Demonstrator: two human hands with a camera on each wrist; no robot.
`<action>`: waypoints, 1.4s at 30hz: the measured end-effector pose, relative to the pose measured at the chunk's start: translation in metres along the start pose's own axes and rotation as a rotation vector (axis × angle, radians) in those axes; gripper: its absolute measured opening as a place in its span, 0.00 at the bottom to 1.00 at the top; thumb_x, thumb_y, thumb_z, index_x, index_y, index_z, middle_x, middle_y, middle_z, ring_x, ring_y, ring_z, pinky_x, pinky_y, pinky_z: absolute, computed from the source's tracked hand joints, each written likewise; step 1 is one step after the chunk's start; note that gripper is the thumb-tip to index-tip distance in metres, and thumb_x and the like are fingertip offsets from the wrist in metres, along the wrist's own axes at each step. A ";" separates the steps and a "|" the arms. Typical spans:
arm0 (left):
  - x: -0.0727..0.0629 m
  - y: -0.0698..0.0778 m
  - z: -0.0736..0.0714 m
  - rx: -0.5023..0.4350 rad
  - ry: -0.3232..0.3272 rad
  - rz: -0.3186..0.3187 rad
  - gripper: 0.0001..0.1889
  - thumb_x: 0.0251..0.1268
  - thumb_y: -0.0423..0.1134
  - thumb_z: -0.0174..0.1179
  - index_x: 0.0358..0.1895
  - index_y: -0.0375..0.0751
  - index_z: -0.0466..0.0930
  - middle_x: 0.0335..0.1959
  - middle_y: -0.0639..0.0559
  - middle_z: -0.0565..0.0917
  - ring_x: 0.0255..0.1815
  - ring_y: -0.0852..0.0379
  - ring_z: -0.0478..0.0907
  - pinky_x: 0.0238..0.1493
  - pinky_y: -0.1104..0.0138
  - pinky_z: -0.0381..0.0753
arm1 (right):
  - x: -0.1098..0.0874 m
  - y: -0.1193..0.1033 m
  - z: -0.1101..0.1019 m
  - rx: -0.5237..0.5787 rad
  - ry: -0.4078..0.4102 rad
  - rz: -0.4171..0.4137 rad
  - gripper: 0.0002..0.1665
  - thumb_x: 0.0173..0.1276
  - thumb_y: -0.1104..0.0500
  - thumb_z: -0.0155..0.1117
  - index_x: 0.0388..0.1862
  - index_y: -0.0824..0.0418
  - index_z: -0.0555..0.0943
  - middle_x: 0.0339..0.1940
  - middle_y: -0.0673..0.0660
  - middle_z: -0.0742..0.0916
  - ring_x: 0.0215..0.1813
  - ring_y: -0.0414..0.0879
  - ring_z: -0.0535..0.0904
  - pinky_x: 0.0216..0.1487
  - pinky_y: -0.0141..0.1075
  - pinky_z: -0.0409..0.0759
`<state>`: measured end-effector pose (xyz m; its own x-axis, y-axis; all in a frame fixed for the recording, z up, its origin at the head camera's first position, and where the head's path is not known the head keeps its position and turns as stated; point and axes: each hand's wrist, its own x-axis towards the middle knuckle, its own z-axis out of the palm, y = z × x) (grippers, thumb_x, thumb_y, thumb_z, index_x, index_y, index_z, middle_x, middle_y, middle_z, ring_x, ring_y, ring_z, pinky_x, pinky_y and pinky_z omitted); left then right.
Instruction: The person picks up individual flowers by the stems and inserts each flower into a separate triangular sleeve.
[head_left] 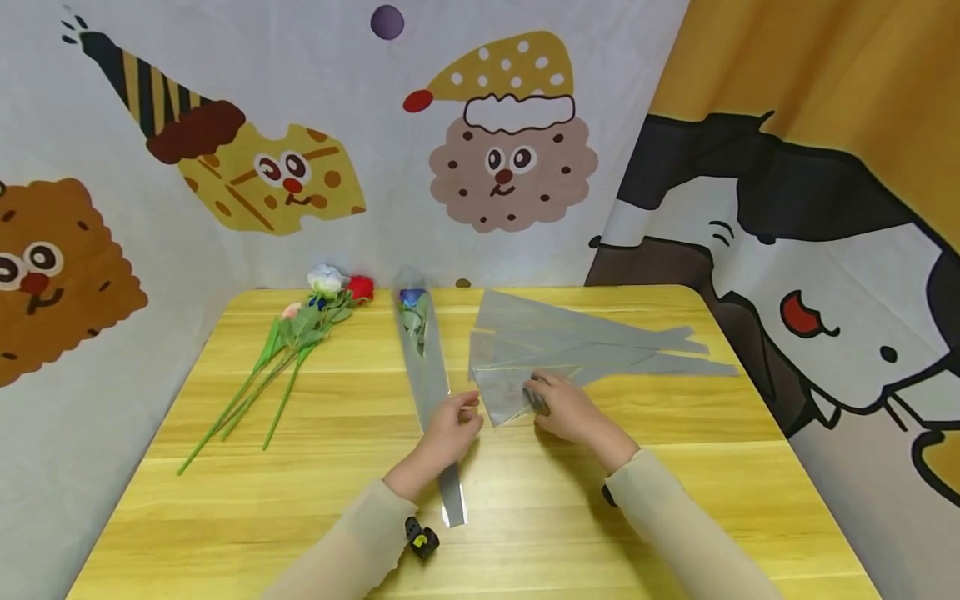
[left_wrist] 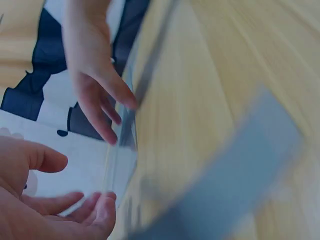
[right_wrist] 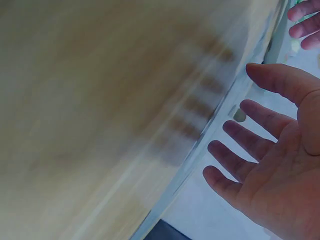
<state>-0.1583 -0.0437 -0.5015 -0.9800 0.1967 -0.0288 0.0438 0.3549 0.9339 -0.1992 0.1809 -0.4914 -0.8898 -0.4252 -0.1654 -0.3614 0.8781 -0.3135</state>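
Note:
A blue artificial rose (head_left: 413, 310) lies inside a narrow, tapered translucent flower sleeve (head_left: 429, 392) left of the table's middle. My left hand (head_left: 452, 425) is over the lower half of that sleeve, its fingers loosely bent and holding nothing. To its right, a loose flower sleeve (head_left: 501, 393) lies in front of a spread of other sleeves (head_left: 540, 317). At this sleeve's right side is my right hand (head_left: 566, 406); in the right wrist view the fingers (right_wrist: 250, 140) are spread with nothing between them. Whether they touch the plastic cannot be told.
Unwrapped artificial flowers with green stems (head_left: 258, 383), with a white bloom (head_left: 326, 281) and a red rose (head_left: 361, 288) among them, lie at the left of the wooden table (head_left: 675, 500). A cartoon-printed cloth (head_left: 300, 50) hangs behind the table.

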 end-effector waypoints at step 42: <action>0.031 0.006 0.009 -0.849 -0.227 -0.463 0.30 0.67 0.25 0.32 0.71 0.22 0.38 0.70 0.23 0.52 0.71 0.31 0.51 0.72 0.48 0.54 | -0.003 -0.012 -0.006 0.048 0.009 0.057 0.28 0.67 0.63 0.57 0.66 0.56 0.71 0.67 0.62 0.72 0.65 0.60 0.69 0.63 0.56 0.68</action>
<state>-0.1863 -0.0274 -0.5001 -0.8014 0.4057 -0.4394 -0.5738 -0.3144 0.7562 -0.1935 0.1733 -0.4818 -0.9113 -0.3726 -0.1755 -0.2965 0.8893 -0.3482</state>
